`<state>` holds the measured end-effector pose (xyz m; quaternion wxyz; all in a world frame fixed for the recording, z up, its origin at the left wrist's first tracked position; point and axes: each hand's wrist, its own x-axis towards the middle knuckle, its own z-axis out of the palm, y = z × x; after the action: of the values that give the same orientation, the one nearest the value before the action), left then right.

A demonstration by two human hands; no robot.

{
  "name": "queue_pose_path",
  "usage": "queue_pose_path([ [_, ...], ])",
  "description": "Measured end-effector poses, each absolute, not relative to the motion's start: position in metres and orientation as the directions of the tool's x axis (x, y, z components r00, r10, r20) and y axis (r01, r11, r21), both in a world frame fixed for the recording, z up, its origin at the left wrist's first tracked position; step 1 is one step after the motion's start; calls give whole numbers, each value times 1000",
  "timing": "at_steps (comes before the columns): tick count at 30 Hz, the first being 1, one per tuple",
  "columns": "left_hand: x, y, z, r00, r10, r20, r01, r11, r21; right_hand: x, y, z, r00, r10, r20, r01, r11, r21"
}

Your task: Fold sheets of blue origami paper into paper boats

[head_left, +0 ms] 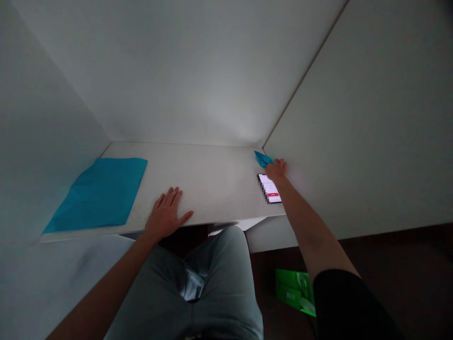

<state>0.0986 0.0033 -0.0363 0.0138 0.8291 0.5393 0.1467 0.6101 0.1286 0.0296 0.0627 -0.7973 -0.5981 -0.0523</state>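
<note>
My left hand (166,210) lies flat on the white desk near its front edge, palm down, with the thumb out to the side and nothing held. At the far right corner, my right hand (277,170) is closed on a small folded blue paper (262,158) with a pointed end toward the left. Its fingertips are partly hidden against the wall side. Just below that hand lies a phone (269,188) with a lit screen, partly covered by my right forearm. A large blue sheet of paper (101,196) lies flat at the desk's left end.
The white desk (208,184) is bounded by a back wall (184,85) and side walls at left and right (371,132). My legs are under its front edge. A green bag (294,289) rests on the dark floor at the lower right.
</note>
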Motion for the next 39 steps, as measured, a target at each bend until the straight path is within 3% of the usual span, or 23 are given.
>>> queue_pose_path([
  [5,99,2,-35,367,903,223,893,-409,187,606,136,32,269,953,143,963,-265,-45],
  [9,99,2,-36,367,904,222,886,-412,215,578,136,48,159,944,290,985,-130,-115],
  [13,99,5,-36,316,924,214,879,-370,302,503,114,48,-20,922,386,938,151,-313],
  [17,102,15,-35,188,947,260,822,-296,486,403,69,19,-146,915,377,772,343,-535],
  [21,104,27,-33,68,931,360,677,-308,669,336,32,-13,-176,915,363,692,378,-616],
  [26,103,27,-30,113,965,237,463,-262,847,319,25,-31,-215,915,343,669,393,-631],
  [30,102,24,-29,71,971,229,365,-239,900,323,27,-33,-118,931,344,669,331,-665],
  [35,101,27,-33,87,977,193,247,-209,946,325,29,-31,-182,909,376,706,387,-593],
  [39,101,30,-35,93,976,196,144,-208,968,327,34,-34,-60,911,407,696,331,-638],
])
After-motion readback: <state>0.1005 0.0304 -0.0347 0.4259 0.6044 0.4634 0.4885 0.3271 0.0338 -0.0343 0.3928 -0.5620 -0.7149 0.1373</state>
